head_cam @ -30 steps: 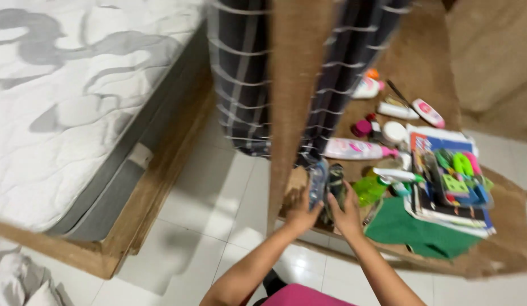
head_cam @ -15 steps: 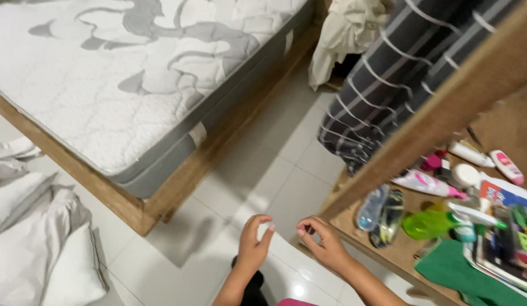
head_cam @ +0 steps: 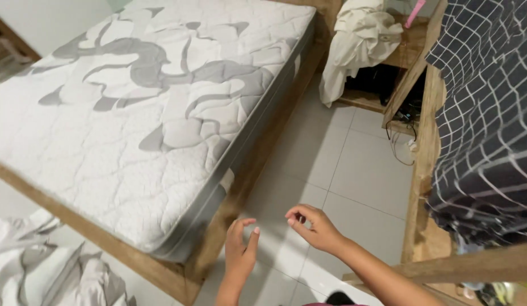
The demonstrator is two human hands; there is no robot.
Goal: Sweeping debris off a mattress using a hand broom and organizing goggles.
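head view: both hands hover empty over the pale grey tiled floor (head_cam: pixel 354 170). the left hand (head_cam: pixel 239 252), grip loosely apart, is nearer the quilted white-and-grey mattress (head_cam: pixel 133 113) lying up-left; the right hand (head_cam: pixel 314 226), fingertips curled nearly together, is nearer the dark checked cloth (head_cam: pixel 484 124).

left hand (head_cam: pixel 239 252) empty, fingers loose | right hand (head_cam: pixel 314 228) fingers curled; above tiled floor (head_cam: pixel 354 170) | mattress (head_cam: pixel 144 107) beside

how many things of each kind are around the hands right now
hands: 2, left hand, right hand, both empty
mattress: 1
wooden bed frame: 1
checked dark cloth: 1
cream cloth: 1
crumpled white bedding: 1
total: 7
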